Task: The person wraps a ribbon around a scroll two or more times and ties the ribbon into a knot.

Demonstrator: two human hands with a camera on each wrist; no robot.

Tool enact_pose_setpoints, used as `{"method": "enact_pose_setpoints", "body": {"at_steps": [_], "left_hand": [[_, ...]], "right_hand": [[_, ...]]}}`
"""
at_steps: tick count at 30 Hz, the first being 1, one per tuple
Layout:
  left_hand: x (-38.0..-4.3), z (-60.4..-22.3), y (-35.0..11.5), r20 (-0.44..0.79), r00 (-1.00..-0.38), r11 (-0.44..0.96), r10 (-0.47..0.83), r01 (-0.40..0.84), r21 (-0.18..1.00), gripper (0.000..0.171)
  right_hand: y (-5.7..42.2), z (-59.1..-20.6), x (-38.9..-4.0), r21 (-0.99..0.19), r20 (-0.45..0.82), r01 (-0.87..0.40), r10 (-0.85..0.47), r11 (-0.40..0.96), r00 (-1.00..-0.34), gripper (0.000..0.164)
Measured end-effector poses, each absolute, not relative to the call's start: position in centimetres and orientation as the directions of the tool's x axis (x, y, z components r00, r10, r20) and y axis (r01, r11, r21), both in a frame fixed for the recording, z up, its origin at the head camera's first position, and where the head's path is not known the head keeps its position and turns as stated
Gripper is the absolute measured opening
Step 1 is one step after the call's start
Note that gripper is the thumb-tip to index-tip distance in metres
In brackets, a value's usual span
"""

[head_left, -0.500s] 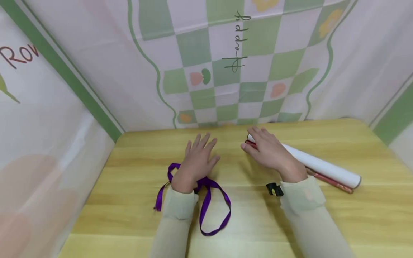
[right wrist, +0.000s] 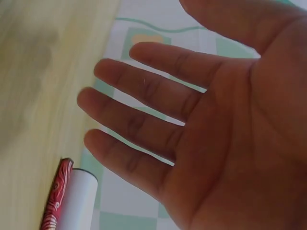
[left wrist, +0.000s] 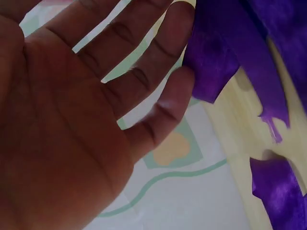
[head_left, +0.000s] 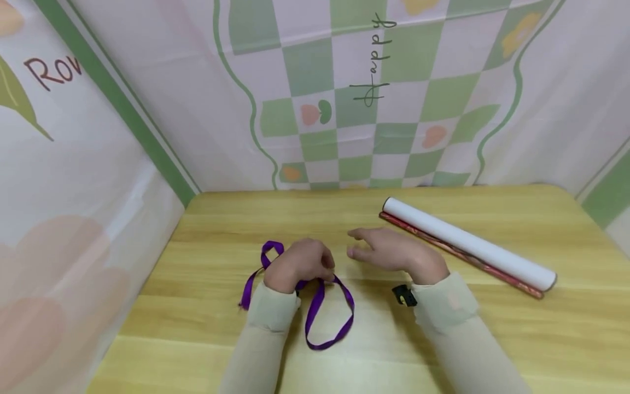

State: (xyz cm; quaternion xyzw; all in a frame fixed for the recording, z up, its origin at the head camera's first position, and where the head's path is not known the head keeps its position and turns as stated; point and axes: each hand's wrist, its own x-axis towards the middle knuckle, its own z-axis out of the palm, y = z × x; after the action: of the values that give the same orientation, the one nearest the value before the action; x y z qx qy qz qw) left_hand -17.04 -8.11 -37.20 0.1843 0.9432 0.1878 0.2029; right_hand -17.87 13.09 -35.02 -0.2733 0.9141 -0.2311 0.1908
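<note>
A purple ribbon (head_left: 315, 306) lies in loops on the wooden table. My left hand (head_left: 302, 260) bends over it, thumb and fingertips pinching the ribbon near its middle in the head view. Seen from the left wrist, the fingertips touch purple fabric (left wrist: 261, 72), while the thumb is out of sight. To the right, my right hand (head_left: 394, 250) hovers above the table, holding nothing. Its fingers are extended and spread in the right wrist view. Beyond it lie a white tube (head_left: 467, 241) and a thin red patterned rod (head_left: 492, 270), side by side and slanting.
The wooden table (head_left: 226, 219) backs onto a hanging cloth (head_left: 354, 148) printed with green and white checks. Another printed cloth (head_left: 98, 180) rises along the left side. A small black piece (head_left: 404, 295) sits at the right wrist.
My left hand has gone from spread fingers to bent ones pinching the ribbon. My right hand has moved left and nearer, away from the tube and rod. The view has shifted slightly.
</note>
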Motion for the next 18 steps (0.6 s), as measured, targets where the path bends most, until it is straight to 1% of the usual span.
{"method": "enact_pose_setpoints", "body": {"at_steps": [3,4,5,8,12,15,18], "left_hand": [[-17.0,-37.2,-7.9,-0.316,-0.838,0.865,0.445,0.31,0.394,0.003],[-17.0,-37.2,-7.9,-0.311,-0.836,0.865,0.453,0.327,0.381,0.003],[-17.0,-37.2,-7.9,-0.308,-0.833,0.863,0.46,0.339,0.375,0.007],[-17.0,-37.0,-8.0,-0.283,-0.841,0.859,0.462,0.344,0.379,0.013],[-17.0,-36.4,-8.4,-0.206,-0.865,0.835,0.457,0.338,0.434,0.013],[-17.1,-36.0,-8.8,-0.135,-0.878,0.807,0.459,0.348,0.477,0.013],[-17.2,-35.6,-9.2,-0.067,-0.883,0.776,0.465,0.371,0.51,0.013]], "right_hand": [[12.7,-35.0,-17.7,-0.515,-0.228,-0.428,-0.6,0.743,-0.767,0.066],[12.6,-35.0,-17.7,-0.511,-0.23,-0.431,-0.601,0.744,-0.765,0.066],[12.5,-35.0,-17.7,-0.508,-0.229,-0.437,-0.605,0.743,-0.762,0.066],[12.2,-35.2,-17.8,-0.507,-0.237,-0.434,-0.604,0.745,-0.761,0.066],[12.0,-35.4,-17.8,-0.505,-0.244,-0.432,-0.603,0.748,-0.759,0.069],[11.8,-35.5,-17.9,-0.506,-0.222,-0.453,-0.619,0.734,-0.753,0.073],[11.5,-35.4,-17.9,-0.514,-0.18,-0.485,-0.641,0.708,-0.746,0.067]]}}
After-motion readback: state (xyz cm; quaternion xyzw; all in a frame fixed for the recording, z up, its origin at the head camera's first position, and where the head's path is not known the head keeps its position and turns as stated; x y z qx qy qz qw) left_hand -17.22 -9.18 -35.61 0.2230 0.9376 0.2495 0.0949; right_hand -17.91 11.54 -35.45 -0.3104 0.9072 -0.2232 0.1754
